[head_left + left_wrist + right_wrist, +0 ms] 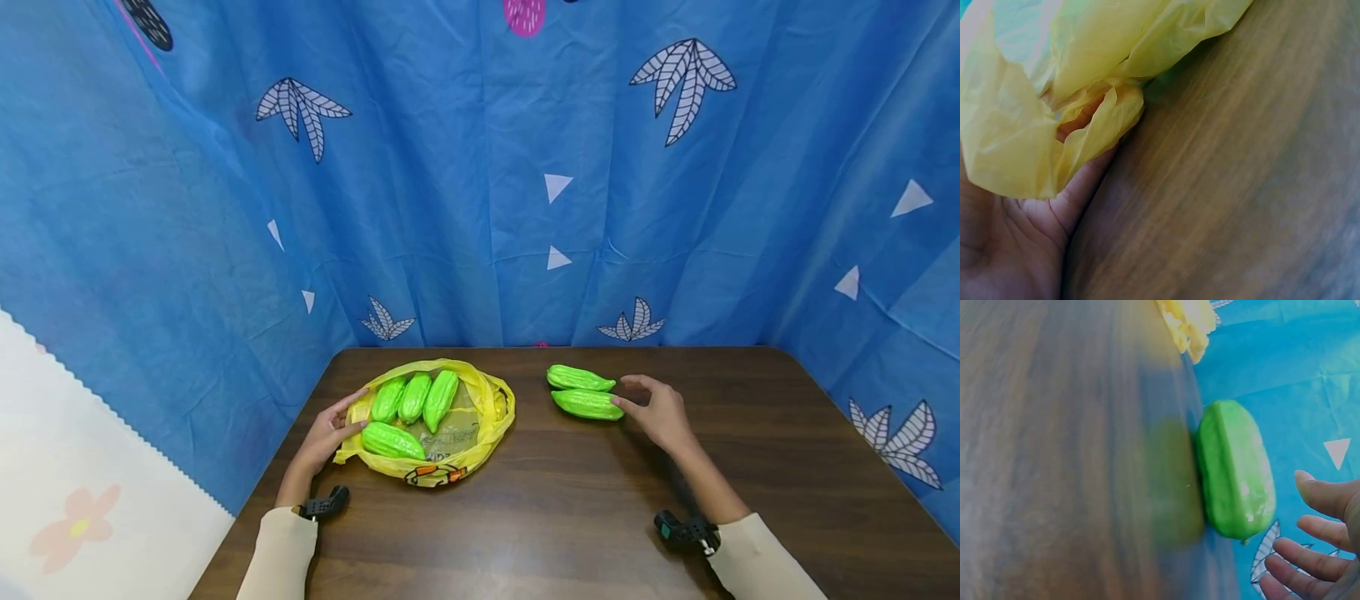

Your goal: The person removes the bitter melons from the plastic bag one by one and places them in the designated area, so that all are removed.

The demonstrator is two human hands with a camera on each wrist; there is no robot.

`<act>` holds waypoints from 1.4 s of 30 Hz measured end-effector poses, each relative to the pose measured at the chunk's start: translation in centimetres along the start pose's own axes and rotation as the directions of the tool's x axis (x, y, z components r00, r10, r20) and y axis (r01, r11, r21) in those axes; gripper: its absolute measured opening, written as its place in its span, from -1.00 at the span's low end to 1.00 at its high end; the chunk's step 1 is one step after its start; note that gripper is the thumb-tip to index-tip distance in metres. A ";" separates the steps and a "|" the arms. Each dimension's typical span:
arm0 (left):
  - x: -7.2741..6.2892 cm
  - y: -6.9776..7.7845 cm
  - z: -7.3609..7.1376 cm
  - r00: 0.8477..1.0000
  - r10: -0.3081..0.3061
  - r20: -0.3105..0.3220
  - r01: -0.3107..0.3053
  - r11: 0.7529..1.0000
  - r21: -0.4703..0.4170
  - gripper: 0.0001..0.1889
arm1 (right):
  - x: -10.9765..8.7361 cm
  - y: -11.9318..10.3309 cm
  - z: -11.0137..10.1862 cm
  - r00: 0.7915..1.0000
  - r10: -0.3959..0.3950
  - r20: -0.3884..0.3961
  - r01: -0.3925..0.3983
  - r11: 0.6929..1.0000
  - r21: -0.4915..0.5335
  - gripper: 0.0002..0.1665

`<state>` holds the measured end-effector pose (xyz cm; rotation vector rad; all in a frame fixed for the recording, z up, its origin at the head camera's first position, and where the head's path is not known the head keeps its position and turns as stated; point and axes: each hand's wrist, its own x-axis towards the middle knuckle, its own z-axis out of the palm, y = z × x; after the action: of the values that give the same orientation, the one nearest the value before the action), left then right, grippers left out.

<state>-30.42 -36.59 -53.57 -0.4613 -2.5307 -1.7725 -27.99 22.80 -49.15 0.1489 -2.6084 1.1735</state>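
My left hand (322,435) holds the left rim of a yellow plastic bag (493,417); the bag's folds hide its fingertips in the left wrist view. Several shiny green ridged gourds lie in the wide-mouthed bag: a row of upright ones, with one gourd (441,398) at its right end, and a sideways gourd (393,441) in front. Two more, a far gourd (579,377) and a near gourd (587,404), lie side by side on the table. At their right end is my right hand (662,412), its fingers spread and apart from the gourd (1235,469) in the right wrist view.
Everything stands on a dark brown wooden table (540,525). A blue patterned curtain (450,167) hangs along its back and sides. White cloth with a flower print (78,525) shows at the lower left. Each wrist wears a black strapped device (686,531).
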 end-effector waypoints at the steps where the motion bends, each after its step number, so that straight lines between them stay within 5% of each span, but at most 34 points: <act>1: 0.0 0.0 0.0 1.000 0.000 0.001 0.000 1.000 -0.004 -0.34 | 0.0 -0.2 -0.1 1.000 0.001 -0.006 -0.001 1.000 0.000 -0.45; 28: -0.1 -0.1 0.0 1.000 -0.011 -0.013 0.012 1.000 0.026 -0.34 | -1.8 -6.5 0.7 0.981 -0.194 0.002 0.193 0.976 0.098 -0.48; 42: 0.0 0.4 0.2 1.000 0.003 0.001 -0.003 1.000 -0.013 -0.33 | -3.2 -9.1 2.9 0.961 -0.255 0.108 0.239 0.960 0.148 -0.51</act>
<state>-30.26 -36.32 -53.33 -0.4657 -2.5194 -1.7893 -23.71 14.49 -45.39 0.5777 -2.5214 1.2819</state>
